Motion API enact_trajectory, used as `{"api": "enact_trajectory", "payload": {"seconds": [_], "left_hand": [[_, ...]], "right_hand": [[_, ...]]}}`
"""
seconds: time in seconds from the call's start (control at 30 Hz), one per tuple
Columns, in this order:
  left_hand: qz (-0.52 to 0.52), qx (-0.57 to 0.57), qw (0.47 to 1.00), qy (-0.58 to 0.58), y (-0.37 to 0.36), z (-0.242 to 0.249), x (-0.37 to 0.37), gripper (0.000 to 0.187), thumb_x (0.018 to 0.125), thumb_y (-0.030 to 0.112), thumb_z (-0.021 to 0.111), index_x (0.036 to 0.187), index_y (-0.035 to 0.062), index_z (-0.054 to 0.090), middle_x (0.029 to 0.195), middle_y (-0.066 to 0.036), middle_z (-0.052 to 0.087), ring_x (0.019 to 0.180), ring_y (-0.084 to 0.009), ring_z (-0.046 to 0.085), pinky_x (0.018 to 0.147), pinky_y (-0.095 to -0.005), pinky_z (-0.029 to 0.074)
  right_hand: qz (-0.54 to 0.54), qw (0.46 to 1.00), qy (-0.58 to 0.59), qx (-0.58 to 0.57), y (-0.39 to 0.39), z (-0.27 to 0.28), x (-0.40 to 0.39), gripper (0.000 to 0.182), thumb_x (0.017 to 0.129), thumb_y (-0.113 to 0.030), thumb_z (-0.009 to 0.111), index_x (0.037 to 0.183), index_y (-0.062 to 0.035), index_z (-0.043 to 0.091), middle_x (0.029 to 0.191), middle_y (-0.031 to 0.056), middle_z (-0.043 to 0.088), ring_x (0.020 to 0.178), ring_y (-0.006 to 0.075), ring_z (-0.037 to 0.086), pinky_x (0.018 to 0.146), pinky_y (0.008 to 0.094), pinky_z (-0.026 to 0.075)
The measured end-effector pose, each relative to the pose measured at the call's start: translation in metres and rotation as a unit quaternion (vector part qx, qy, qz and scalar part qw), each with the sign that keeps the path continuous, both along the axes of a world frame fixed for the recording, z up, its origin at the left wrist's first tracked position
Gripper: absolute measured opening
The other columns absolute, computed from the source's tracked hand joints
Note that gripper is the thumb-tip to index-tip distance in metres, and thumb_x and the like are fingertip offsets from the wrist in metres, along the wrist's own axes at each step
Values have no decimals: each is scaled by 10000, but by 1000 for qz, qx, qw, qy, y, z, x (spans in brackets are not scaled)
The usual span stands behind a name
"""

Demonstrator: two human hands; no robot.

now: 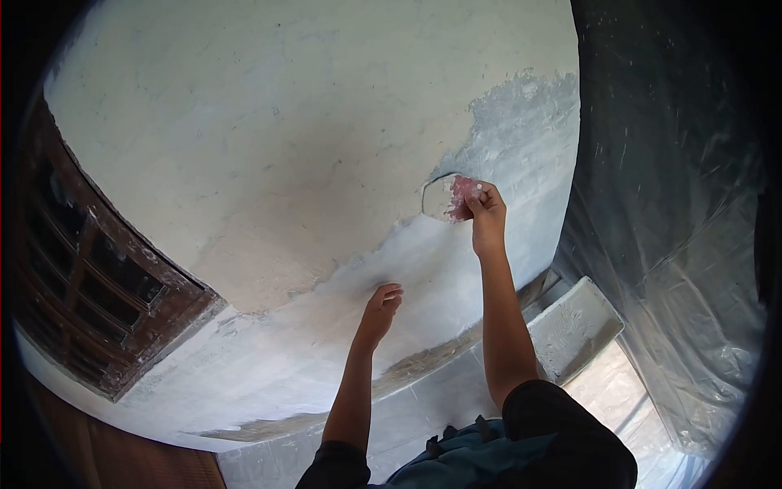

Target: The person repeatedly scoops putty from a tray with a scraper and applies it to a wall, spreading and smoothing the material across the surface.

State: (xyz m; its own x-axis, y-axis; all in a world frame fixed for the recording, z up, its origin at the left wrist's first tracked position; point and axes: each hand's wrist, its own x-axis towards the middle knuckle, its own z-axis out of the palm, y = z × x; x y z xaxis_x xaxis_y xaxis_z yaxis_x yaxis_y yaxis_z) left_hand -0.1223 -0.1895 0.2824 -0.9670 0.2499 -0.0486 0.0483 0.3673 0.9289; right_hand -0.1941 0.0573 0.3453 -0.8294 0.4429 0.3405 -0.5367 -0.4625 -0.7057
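Note:
Pinched in my right hand (489,213) is a thin putty spreader (441,198), reddish on the side near my fingers and smeared with white plaster. Its flat face lies close against the wall (269,155), at the border between the cream surface and a greyer, freshly coated patch (525,122). My left hand (381,314) is lower and to the left, near the whitish part of the wall. Its fingers are loosely bent, and nothing shows in them.
A dark wooden window frame (183,314) with panes is set in the wall at left. Clear plastic sheeting (660,236) hangs at right. Below my right arm stands a plaster-caked trough (574,326), beside a grey ledge (277,460) along the wall's foot.

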Motion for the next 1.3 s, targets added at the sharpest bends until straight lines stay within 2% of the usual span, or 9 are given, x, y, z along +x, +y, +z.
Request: {"api": "enact_trajectory", "payload": {"seconds": [0.2,0.37,0.43,0.67,0.8,0.93,1.07,1.2,1.3], "left_hand": [[30,17,999,5,7,1,-5,338,900,195,500,1219,88,467,1195,-64,531,1020,-180,542,838,-339,430],[40,13,999,0,10,4,-6,346,893,193,510,1221,88,467,1192,-65,531,1017,-178,543,836,-340,431],[42,12,999,-4,12,2,-7,349,892,191,512,1222,88,466,1193,-64,530,1014,-177,543,836,-339,431],[57,16,998,-13,14,4,-7,362,883,195,520,1226,92,465,1185,-54,534,1057,-167,508,841,-336,427],[67,25,997,-16,14,1,-8,350,882,193,516,1217,100,472,1183,-49,538,1054,-164,505,842,-336,423],[64,15,998,-5,13,-3,-10,339,884,189,511,1208,94,477,1181,-46,541,1049,-165,508,837,-341,423],[65,20,997,36,13,-15,-13,332,883,176,509,1203,90,482,1174,-53,542,1043,-165,511,827,-333,426],[70,18,996,43,14,-10,-10,332,882,164,508,1203,86,480,1165,-65,542,1037,-164,514,818,-322,429],[71,19,996,51,14,-14,-11,335,881,164,508,1205,84,477,1158,-67,543,1029,-163,516,813,-323,432]], "right_hand": [[-11,998,-3,58,-11,7,-4,211,848,77,466,1045,28,524,915,78,631,751,106,585,665,229,474],[-1,1000,-18,3,4,13,6,198,856,68,459,1038,35,528,947,86,628,790,104,586,689,234,471],[15,995,-2,96,-7,15,4,206,852,72,455,1041,32,525,930,87,631,788,110,593,696,228,471],[12,1000,12,18,5,14,8,207,846,72,477,1041,23,526,929,63,622,797,86,574,687,219,465],[-13,997,2,72,-6,10,-5,206,850,70,477,1044,20,525,928,67,624,785,92,579,694,222,466],[1,1000,-17,2,8,8,10,205,849,72,480,1042,17,523,935,69,625,802,95,583,710,222,461],[32,996,-6,82,-12,-2,4,173,861,45,502,1026,8,539,930,57,622,800,86,573,689,225,464],[-31,999,-24,-28,0,-5,4,143,875,21,488,1006,1,541,893,61,631,724,105,591,635,246,490],[-13,1000,6,-24,0,-2,0,164,868,45,469,1012,2,534,895,71,635,748,116,607,652,250,497]]}}
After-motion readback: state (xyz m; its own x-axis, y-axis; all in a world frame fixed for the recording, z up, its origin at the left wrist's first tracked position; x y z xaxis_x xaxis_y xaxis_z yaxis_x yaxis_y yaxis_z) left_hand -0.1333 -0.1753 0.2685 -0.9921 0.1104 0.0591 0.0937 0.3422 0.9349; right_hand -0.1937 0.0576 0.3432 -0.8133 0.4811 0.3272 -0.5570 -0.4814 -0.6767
